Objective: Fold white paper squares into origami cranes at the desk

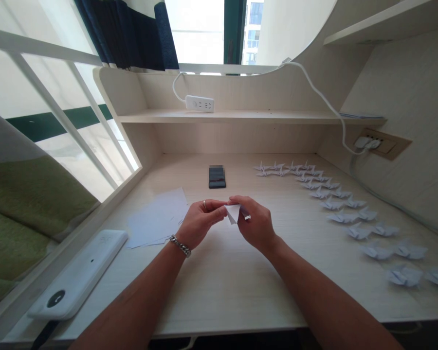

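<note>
Between my two hands, over the middle of the desk, is a small piece of folded white paper. My left hand, with a ring and a chain bracelet at the wrist, pinches its left side with thumb and forefinger. On the other side my right hand has its fingers closed around the paper, and part of the fold is hidden behind them. A loose pile of white paper sheets lies left of my left hand. Rows of folded paper cranes stand along the right side of the desk.
A phone lies beyond my hands. At the front left rests a white power bank with a dark cable. A power strip sits on the shelf, its white cord running to a wall socket. Railings border the left side.
</note>
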A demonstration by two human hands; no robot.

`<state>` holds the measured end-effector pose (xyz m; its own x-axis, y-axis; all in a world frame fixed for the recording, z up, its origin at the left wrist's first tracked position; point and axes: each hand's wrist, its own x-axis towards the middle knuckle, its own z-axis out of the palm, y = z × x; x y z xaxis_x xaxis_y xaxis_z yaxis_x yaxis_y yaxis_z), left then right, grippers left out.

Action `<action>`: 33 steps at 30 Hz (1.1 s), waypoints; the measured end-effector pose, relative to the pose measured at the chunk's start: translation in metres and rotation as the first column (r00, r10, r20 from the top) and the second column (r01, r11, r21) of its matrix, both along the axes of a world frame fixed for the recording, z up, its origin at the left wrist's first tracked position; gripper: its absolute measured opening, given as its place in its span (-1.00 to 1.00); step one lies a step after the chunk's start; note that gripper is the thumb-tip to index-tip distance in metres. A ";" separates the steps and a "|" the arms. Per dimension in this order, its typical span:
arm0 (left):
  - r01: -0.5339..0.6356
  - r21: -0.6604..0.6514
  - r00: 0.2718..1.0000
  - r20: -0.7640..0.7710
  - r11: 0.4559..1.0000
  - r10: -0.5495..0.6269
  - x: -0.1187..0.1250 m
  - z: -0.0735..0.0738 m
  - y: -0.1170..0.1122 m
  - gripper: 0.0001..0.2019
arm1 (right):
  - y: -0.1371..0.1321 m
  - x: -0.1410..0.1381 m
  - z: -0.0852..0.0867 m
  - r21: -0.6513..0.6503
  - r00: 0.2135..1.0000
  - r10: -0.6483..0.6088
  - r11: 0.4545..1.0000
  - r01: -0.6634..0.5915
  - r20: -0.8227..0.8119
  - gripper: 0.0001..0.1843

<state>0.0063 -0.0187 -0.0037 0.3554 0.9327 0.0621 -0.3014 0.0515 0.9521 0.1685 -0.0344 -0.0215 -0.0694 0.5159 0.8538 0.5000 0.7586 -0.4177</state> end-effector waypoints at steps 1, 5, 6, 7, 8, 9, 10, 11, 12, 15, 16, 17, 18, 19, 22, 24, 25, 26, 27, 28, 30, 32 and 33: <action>-0.005 -0.009 1.000 0.002 1.000 0.005 0.000 0.001 0.000 -0.77 | 0.000 0.000 0.000 0.014 1.000 -0.003 1.000 0.002 0.017 -0.64; -0.014 -0.026 1.000 0.009 1.000 0.014 0.000 0.001 0.000 -0.77 | 0.000 0.001 0.001 0.033 0.999 0.010 0.999 -0.012 0.052 -0.63; -0.022 -0.020 1.000 0.003 1.000 0.022 0.000 0.000 0.000 -0.77 | -0.001 0.000 0.001 0.019 0.999 0.015 1.000 -0.016 0.040 -0.64; -0.031 -0.011 0.999 -0.006 0.999 0.031 -0.001 -0.001 0.001 -0.77 | -0.001 -0.001 0.002 -0.005 1.000 0.019 1.000 -0.019 0.017 -0.66; -0.041 -0.002 0.999 -0.014 0.999 0.041 -0.001 -0.002 0.002 -0.77 | -0.002 -0.002 0.002 -0.037 1.000 0.019 0.999 -0.020 -0.013 -0.67; -0.050 0.006 0.999 -0.021 0.999 0.050 -0.001 -0.003 0.003 -0.77 | -0.002 -0.003 0.002 -0.072 0.999 0.018 0.997 -0.021 -0.047 -0.68; -0.056 0.012 0.998 -0.025 0.998 0.056 -0.001 -0.004 0.004 -0.78 | -0.003 -0.004 0.002 -0.105 0.997 0.016 0.994 -0.024 -0.079 -0.68; -0.059 0.017 0.998 -0.029 0.998 0.059 -0.002 -0.005 0.004 -0.78 | -0.003 -0.005 0.002 -0.135 0.994 0.016 0.990 -0.030 -0.107 -0.68; -0.057 0.021 0.998 -0.031 0.998 0.058 -0.002 -0.006 0.005 -0.79 | -0.003 -0.006 0.001 -0.160 0.991 0.018 0.986 -0.039 -0.129 -0.68; -0.043 0.032 0.998 -0.039 0.999 0.044 -0.003 -0.005 0.005 -0.80 | -0.002 -0.007 0.000 -0.198 0.983 0.045 0.977 -0.080 -0.176 -0.67; -0.039 0.036 0.998 -0.041 0.999 0.041 -0.003 -0.005 0.004 -0.80 | -0.002 -0.007 0.000 -0.202 0.981 0.057 0.975 -0.095 -0.185 -0.66; -0.038 0.039 0.998 -0.042 0.999 0.040 -0.004 -0.004 0.004 -0.81 | -0.002 -0.006 -0.001 -0.203 0.980 0.067 0.973 -0.106 -0.190 -0.65; -0.038 0.038 0.998 -0.042 0.999 0.040 -0.004 -0.003 0.003 -0.81 | -0.002 -0.006 -0.001 -0.199 0.979 0.072 0.974 -0.110 -0.189 -0.65; -0.039 0.034 0.998 -0.041 0.999 0.040 -0.004 -0.003 0.003 -0.80 | -0.001 -0.005 -0.001 -0.192 0.980 0.072 0.976 -0.107 -0.183 -0.65; -0.018 -0.016 0.999 -0.027 1.000 0.018 -0.003 -0.001 0.001 -0.78 | -0.002 -0.004 0.000 -0.145 0.989 0.032 0.988 -0.053 -0.146 -0.68; 0.007 -0.057 1.000 -0.010 0.998 -0.007 -0.003 -0.001 0.001 -0.75 | -0.002 -0.003 0.001 -0.102 0.994 -0.002 0.995 -0.009 -0.108 -0.70; 0.017 -0.069 1.000 -0.003 0.997 -0.017 -0.003 -0.001 0.001 -0.75 | -0.003 -0.003 0.001 -0.084 0.996 -0.012 0.996 0.005 -0.088 -0.70; 0.023 -0.077 1.000 0.004 0.997 -0.023 -0.003 -0.001 0.001 -0.74 | -0.003 -0.003 0.002 -0.070 0.997 -0.016 0.997 0.011 -0.072 -0.70; 0.026 -0.081 1.000 0.010 0.996 -0.025 -0.003 -0.002 0.001 -0.74 | -0.004 -0.003 0.002 -0.064 0.998 -0.012 0.998 0.008 -0.062 -0.70; 0.028 -0.085 1.000 0.016 0.996 -0.026 -0.003 -0.002 0.001 -0.74 | -0.004 -0.004 0.002 -0.068 0.998 0.000 0.998 -0.004 -0.064 -0.69; 0.033 -0.093 0.999 0.023 0.995 -0.031 -0.004 -0.003 0.002 -0.75 | -0.004 -0.004 0.002 -0.108 0.995 0.036 0.993 -0.047 -0.098 -0.68; 0.032 -0.087 0.999 0.008 0.996 -0.032 -0.005 -0.003 0.002 -0.76 | -0.004 -0.005 0.002 -0.172 0.985 0.066 0.981 -0.093 -0.157 -0.66; 0.028 -0.076 1.000 -0.010 0.997 -0.029 -0.005 -0.003 0.002 -0.75 | -0.003 -0.005 0.001 -0.206 0.981 0.074 0.972 -0.111 -0.182 -0.66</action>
